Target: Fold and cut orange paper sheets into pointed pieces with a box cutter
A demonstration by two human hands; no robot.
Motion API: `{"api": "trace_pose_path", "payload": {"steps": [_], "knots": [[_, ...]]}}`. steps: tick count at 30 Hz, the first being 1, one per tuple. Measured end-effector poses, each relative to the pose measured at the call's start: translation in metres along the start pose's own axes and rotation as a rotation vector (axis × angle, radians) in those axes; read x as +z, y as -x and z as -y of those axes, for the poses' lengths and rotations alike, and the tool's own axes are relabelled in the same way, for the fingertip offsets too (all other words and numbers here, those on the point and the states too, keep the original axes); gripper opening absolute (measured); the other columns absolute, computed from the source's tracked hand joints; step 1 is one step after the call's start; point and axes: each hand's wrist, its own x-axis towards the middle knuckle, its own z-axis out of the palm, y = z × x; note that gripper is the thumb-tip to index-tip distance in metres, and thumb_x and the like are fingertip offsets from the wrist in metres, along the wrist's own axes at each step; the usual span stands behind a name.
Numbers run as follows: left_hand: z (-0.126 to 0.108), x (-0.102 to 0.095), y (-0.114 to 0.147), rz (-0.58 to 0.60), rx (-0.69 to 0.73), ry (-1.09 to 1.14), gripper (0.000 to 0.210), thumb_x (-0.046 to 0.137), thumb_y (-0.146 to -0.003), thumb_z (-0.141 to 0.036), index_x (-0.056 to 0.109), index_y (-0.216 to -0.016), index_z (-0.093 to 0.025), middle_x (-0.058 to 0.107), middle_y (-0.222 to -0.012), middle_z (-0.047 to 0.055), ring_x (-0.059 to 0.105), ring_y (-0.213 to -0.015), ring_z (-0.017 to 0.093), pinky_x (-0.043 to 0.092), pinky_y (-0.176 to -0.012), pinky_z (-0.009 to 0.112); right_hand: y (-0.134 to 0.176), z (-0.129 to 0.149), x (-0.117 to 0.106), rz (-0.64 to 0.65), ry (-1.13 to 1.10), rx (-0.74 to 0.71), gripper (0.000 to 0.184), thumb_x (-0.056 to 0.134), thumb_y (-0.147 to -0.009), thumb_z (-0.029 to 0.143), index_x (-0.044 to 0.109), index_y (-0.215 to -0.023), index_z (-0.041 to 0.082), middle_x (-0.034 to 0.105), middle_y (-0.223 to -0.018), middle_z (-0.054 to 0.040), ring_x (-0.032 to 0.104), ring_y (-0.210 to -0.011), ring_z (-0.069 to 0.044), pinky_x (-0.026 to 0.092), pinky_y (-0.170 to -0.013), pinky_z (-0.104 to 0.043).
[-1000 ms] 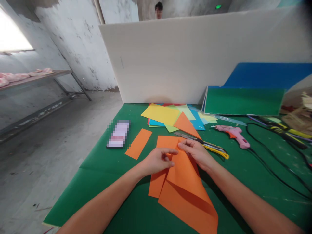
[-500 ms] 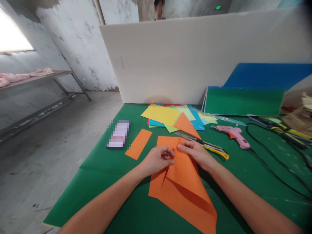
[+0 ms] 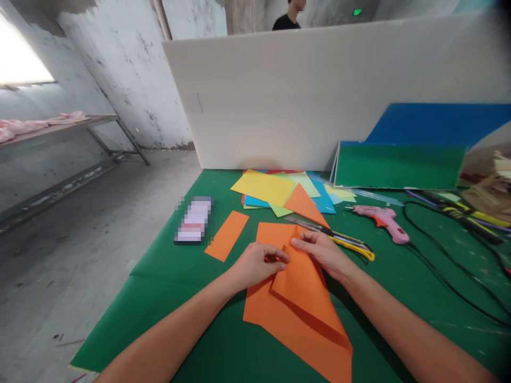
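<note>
A large sheet of orange paper [image 3: 307,298] lies in front of me, its right side curled over to the left as a loose flap. My right hand [image 3: 321,251] grips the flap near its top corner, thumb on top and fingers partly hidden behind. At the flap's left edge, my left hand [image 3: 259,261] is closed, thumb and forefinger pinching the paper. Just beyond my right hand lie a utility knife [image 3: 351,247] with a yellow handle and a steel ruler-like strip. A small orange paper strip [image 3: 227,235] rests to the left of the sheet.
Coloured paper sheets [image 3: 263,187] are piled at the back. A phone [image 3: 194,219] lies at the left. On the right are a pink glue gun [image 3: 381,221] with a black cord and yellow-handled tools [image 3: 475,215]. A white board [image 3: 279,101] stands behind; a person is beyond it.
My left fingers have shifted slightly right onto the flap's edge, and the flap lies a little flatter. My right hand stays nearly in place. The person behind the board has moved right.
</note>
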Motion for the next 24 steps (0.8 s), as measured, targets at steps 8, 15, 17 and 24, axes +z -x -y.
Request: {"api": "trace_pose_path", "payload": {"steps": [8, 15, 17, 24], "knots": [[-0.0007, 0.0007, 0.0006, -0.012, 0.006, 0.004, 0.020, 0.062, -0.079, -0.026, 0.076, -0.091, -0.020, 0.072, -0.072, 0.002, 0.065, -0.067, 0.016, 0.049, -0.064, 0.025, -0.0003, 0.0001, 0.0002, -0.010, 0.003, -0.016, 0.039, 0.083, -0.062, 0.048, 0.059, -0.065, 0.018, 0.063, -0.065, 0.0022, 0.055, -0.058, -0.013, 0.041, -0.060, -0.028], [0.0011, 0.0009, 0.0000, -0.015, 0.006, 0.012, 0.020, 0.063, -0.078, -0.025, 0.077, -0.092, -0.020, 0.074, -0.076, 0.002, 0.066, -0.068, 0.016, 0.051, -0.066, 0.025, -0.0003, 0.0012, 0.0013, -0.044, 0.048, -0.019, 0.041, 0.082, -0.061, 0.050, 0.056, -0.062, 0.019, 0.059, -0.061, 0.0029, 0.052, -0.057, -0.014, 0.040, -0.060, -0.029], [0.0013, 0.0007, -0.0002, -0.017, 0.006, 0.014, 0.019, 0.063, -0.078, -0.024, 0.077, -0.091, -0.020, 0.074, -0.076, 0.002, 0.066, -0.069, 0.016, 0.051, -0.067, 0.025, -0.0002, 0.0018, 0.0017, -0.046, 0.048, -0.018, 0.041, 0.082, -0.060, 0.050, 0.056, -0.061, 0.019, 0.059, -0.061, 0.0030, 0.051, -0.056, -0.014, 0.039, -0.059, -0.029], [-0.0013, 0.0000, 0.0011, -0.018, -0.005, -0.001, 0.018, 0.063, -0.078, -0.024, 0.076, -0.090, -0.020, 0.073, -0.072, 0.002, 0.067, -0.069, 0.017, 0.051, -0.067, 0.026, 0.0006, 0.0018, 0.0025, -0.046, 0.045, -0.025, 0.040, 0.082, -0.061, 0.049, 0.056, -0.062, 0.019, 0.059, -0.062, 0.0027, 0.051, -0.056, -0.013, 0.040, -0.058, -0.029]]}}
